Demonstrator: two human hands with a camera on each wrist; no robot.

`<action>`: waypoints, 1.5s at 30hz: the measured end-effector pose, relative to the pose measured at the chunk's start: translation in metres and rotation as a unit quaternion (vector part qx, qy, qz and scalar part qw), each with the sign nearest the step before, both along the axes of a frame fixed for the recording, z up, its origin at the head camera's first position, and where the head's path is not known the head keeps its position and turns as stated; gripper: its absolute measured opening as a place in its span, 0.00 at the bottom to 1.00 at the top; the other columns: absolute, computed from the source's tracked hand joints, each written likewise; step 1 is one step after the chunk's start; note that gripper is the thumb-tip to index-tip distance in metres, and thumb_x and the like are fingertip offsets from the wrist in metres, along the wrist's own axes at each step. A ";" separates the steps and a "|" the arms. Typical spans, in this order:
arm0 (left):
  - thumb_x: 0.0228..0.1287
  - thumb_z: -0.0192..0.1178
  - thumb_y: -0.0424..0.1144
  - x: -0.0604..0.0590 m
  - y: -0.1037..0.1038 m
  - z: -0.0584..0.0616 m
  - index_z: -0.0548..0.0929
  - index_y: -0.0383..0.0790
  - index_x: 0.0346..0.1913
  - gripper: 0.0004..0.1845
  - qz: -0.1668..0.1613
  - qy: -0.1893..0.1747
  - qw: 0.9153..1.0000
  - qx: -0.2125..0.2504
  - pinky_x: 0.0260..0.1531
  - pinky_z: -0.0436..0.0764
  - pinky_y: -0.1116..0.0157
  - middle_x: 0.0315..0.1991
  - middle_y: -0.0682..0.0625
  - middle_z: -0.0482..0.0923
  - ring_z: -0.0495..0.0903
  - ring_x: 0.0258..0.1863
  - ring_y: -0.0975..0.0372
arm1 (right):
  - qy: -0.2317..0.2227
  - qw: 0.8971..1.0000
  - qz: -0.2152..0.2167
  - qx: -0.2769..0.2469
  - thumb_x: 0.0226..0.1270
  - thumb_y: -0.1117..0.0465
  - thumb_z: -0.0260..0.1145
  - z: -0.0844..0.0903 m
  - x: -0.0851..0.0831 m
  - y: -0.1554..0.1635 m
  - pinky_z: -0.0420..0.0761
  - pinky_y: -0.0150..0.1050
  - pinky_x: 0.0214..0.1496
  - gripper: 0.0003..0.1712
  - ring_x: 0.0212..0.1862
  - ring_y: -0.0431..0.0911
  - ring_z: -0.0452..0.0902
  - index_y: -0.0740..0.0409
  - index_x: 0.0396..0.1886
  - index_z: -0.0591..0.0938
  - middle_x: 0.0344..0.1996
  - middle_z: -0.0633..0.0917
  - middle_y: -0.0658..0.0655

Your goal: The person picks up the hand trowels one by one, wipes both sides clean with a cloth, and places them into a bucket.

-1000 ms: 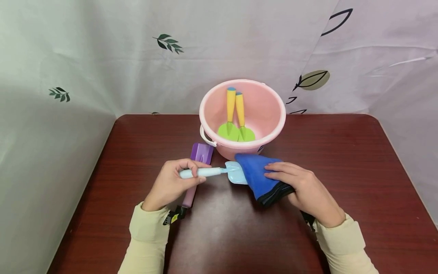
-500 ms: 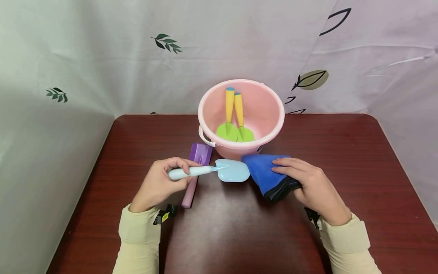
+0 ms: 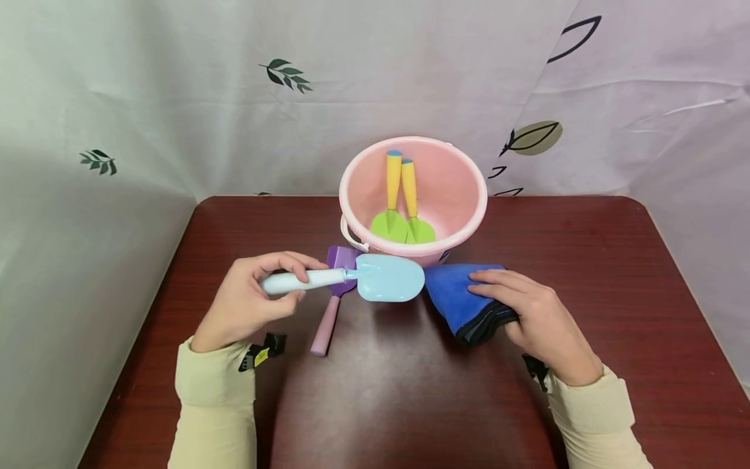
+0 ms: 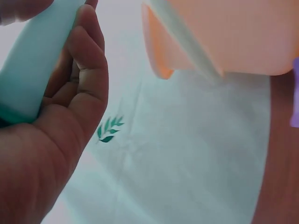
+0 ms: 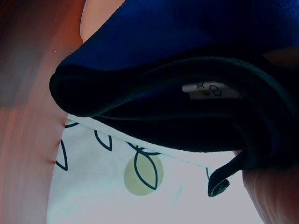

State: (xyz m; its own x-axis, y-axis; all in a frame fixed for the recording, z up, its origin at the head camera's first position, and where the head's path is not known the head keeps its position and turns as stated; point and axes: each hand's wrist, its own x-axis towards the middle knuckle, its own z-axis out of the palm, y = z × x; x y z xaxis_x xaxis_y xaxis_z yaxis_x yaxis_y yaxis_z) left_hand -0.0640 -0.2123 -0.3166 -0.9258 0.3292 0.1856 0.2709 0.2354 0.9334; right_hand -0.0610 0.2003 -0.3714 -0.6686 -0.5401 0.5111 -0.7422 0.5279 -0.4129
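Note:
In the head view my left hand [image 3: 249, 296] grips the white handle of a toy shovel with a light blue blade [image 3: 390, 278], held above the table with the blade pointing right. The handle [image 4: 39, 56] fills the upper left of the left wrist view, fingers curled round it. My right hand [image 3: 536, 319] holds a folded blue cloth [image 3: 463, 296] with black edging, just right of the blade tip. The right wrist view shows the cloth's dark folds [image 5: 163, 88] and a small white label inside; the thumb is mostly hidden.
A pink bucket [image 3: 454, 176] stands behind the hands, with two yellow-handled green toy shovels [image 3: 401, 195] leaning inside. Left of it, a purple shovel with a pink handle [image 3: 325, 326] lies on the dark red table [image 3: 246, 228], partly behind the light blue shovel. Patterned fabric [image 3: 234, 130] hangs behind.
The blue shovel's blade has come out from under the cloth. My left hand has moved left and up with it; my right hand with the cloth has shifted slightly right.

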 end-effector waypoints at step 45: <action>0.51 0.62 0.37 -0.112 0.071 0.060 0.85 0.41 0.39 0.11 0.092 0.018 0.954 -0.286 0.26 0.72 0.63 0.27 0.49 0.80 0.73 0.25 0.56 | 0.004 1.000 0.008 0.007 0.35 0.79 0.46 -0.004 -0.001 -0.005 0.62 0.23 0.67 0.42 0.58 0.51 0.80 0.57 0.53 0.86 0.56 0.84 0.54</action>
